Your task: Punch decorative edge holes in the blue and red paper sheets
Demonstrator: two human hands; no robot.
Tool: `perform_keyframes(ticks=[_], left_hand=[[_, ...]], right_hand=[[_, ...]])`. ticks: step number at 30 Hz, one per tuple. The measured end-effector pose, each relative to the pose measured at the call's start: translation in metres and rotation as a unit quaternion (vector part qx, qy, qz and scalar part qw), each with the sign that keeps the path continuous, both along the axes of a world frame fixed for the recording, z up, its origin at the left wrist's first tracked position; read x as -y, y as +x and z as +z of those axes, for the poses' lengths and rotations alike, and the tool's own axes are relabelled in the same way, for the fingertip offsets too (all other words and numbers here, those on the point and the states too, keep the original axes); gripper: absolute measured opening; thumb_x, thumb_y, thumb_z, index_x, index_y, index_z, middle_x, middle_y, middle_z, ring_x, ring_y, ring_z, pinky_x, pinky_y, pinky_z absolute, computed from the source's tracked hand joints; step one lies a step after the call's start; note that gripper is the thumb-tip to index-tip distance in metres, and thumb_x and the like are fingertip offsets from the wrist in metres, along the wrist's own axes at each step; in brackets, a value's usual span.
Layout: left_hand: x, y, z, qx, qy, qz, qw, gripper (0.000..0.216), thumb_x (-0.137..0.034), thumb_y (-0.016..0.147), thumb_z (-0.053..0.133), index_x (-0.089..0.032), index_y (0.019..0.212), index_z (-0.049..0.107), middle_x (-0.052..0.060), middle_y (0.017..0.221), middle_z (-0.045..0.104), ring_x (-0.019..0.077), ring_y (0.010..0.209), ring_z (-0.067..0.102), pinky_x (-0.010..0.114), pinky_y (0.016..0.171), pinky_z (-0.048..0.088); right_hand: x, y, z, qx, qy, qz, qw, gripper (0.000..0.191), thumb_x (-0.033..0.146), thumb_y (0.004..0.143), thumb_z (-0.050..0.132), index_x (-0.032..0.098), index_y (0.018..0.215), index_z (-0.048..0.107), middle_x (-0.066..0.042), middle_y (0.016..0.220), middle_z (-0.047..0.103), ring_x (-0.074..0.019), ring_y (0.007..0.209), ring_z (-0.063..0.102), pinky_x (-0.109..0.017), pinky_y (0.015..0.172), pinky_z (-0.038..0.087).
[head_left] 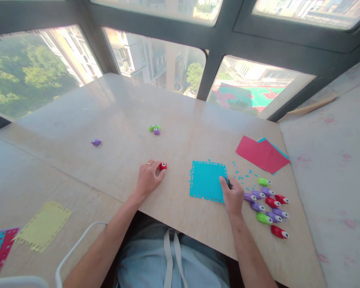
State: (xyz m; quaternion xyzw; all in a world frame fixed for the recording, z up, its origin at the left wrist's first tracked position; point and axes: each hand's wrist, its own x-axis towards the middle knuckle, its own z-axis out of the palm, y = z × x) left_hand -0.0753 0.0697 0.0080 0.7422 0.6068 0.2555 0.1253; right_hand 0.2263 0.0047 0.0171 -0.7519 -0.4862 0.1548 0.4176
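Note:
Between thumb and fingers, my left hand pinches a small red craft punch with a round eye on it, at the table's middle. On the right, my right hand grips the right edge of a square blue sheet of paper, thumb on top and fingers curled. Small cut-outs run along the sheet's borders. Something dark shows between thumb and fingers there; I cannot tell what. Tiny blue paper bits are scattered beside the sheet. Close to my right hand lies a group of red, purple and green punches.
Red and blue sheets lie at the back right by the wall. Farther back are a green and purple punch cluster and a lone purple punch. A punched yellow sheet, colored papers and a white cable are at left.

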Motion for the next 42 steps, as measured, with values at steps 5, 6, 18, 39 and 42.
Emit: perform_keyframes(ticks=[5, 6, 18, 39, 42], left_hand=[[0.014, 0.006, 0.003, 0.048, -0.026, -0.064, 0.996, 0.016, -0.034, 0.085, 0.062, -0.023, 0.095, 0.068, 0.005, 0.081, 0.067, 0.0206, 0.073, 0.061, 0.036, 0.077, 0.045], [0.017, 0.009, 0.004, 0.056, -0.031, -0.082, 0.995, 0.016, -0.033, 0.085, 0.062, -0.023, 0.096, 0.068, 0.004, 0.080, 0.066, 0.0198, 0.071, 0.061, 0.036, 0.077, 0.045], [0.039, 0.033, 0.008, 0.074, -0.063, -0.197, 0.976, 0.029, -0.016, 0.083, 0.058, -0.027, 0.107, 0.071, 0.008, 0.102, 0.070, 0.0220, 0.087, 0.063, 0.037, 0.080, 0.046], [0.043, 0.055, 0.010, 0.046, -0.059, -0.186, 0.980, 0.025, -0.026, 0.087, 0.065, -0.025, 0.112, 0.068, 0.005, 0.101, 0.067, 0.0205, 0.089, 0.063, 0.036, 0.082, 0.040], [0.044, 0.057, 0.010, 0.040, -0.063, -0.186, 0.980, 0.026, -0.027, 0.088, 0.064, -0.025, 0.114, 0.066, 0.005, 0.103, 0.067, 0.0210, 0.091, 0.063, 0.037, 0.083, 0.040]], right_hand=[[0.000, 0.000, 0.000, 0.006, -0.007, -0.005, 1.000, 0.041, 0.056, 0.081, 0.051, 0.018, 0.068, 0.058, 0.003, 0.060, 0.041, -0.0134, 0.060, 0.037, -0.025, 0.057, 0.033], [0.000, 0.000, -0.001, 0.006, -0.008, -0.005, 1.000, 0.041, 0.055, 0.082, 0.051, 0.018, 0.068, 0.058, 0.003, 0.060, 0.041, -0.0131, 0.060, 0.036, -0.025, 0.057, 0.032], [0.001, 0.000, 0.001, -0.021, -0.001, -0.011, 1.000, 0.039, 0.053, 0.084, 0.054, 0.020, 0.063, 0.048, 0.005, 0.059, 0.031, -0.0115, 0.058, 0.031, -0.025, 0.054, 0.028], [0.000, 0.006, 0.001, -0.096, 0.040, -0.010, 0.995, 0.040, 0.048, 0.084, 0.059, 0.021, 0.060, 0.042, 0.006, 0.059, 0.030, -0.0103, 0.056, 0.029, -0.025, 0.052, 0.024], [-0.001, 0.005, 0.000, -0.105, 0.037, -0.009, 0.994, 0.040, 0.048, 0.084, 0.059, 0.021, 0.061, 0.041, 0.006, 0.058, 0.030, -0.0102, 0.056, 0.029, -0.025, 0.052, 0.024]])
